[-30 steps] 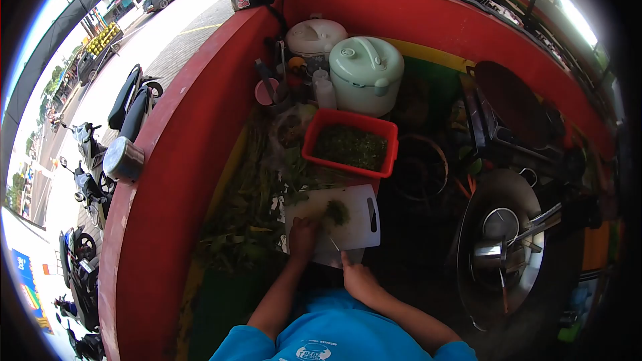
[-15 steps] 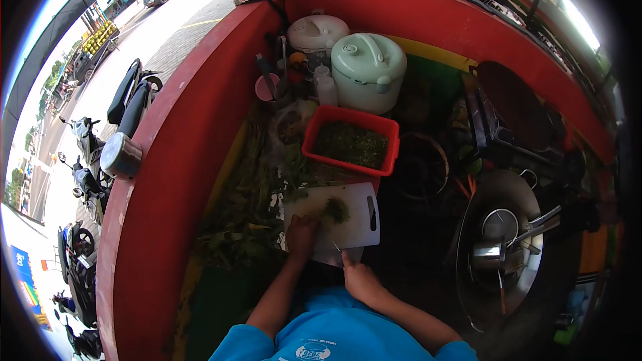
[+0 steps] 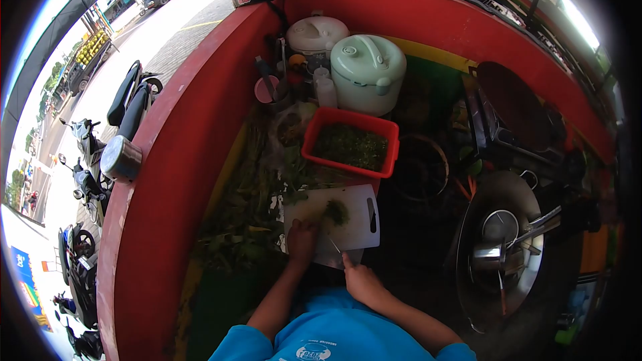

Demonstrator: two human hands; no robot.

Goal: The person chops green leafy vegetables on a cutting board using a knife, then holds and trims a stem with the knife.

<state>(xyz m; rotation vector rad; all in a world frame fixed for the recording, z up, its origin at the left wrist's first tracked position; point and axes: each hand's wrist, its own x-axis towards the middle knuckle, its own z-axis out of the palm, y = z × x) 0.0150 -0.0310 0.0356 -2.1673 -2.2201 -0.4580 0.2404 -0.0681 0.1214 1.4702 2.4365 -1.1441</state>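
A white cutting board (image 3: 356, 230) with a dark handle slot lies before me, a small pile of finely chopped greens (image 3: 336, 212) on it. My right hand (image 3: 363, 281) is closed around the handle of a knife (image 3: 336, 243), whose thin blade points toward the board's lower edge, below the pile. At the board's left side, my left hand (image 3: 302, 239) rests with its fingers curled together; what they hold, if anything, is too dark to make out. Just beyond the board stands a red plastic basin (image 3: 394, 150) with chopped greens (image 3: 351, 145) inside.
Leafy stalks (image 3: 244, 227) are heaped left of the board along the red wall (image 3: 160, 180). Behind the basin stand a pale green rice cooker (image 3: 368, 73), another cooker (image 3: 317, 32) and squeeze bottles (image 3: 326, 91). To the right is a large wok (image 3: 468, 281) holding metal utensils and a pot.
My left hand has shifted very slightly down, and the knife's tip has moved a little left. Outside, the truck carrying green cylinders has moved along the road.
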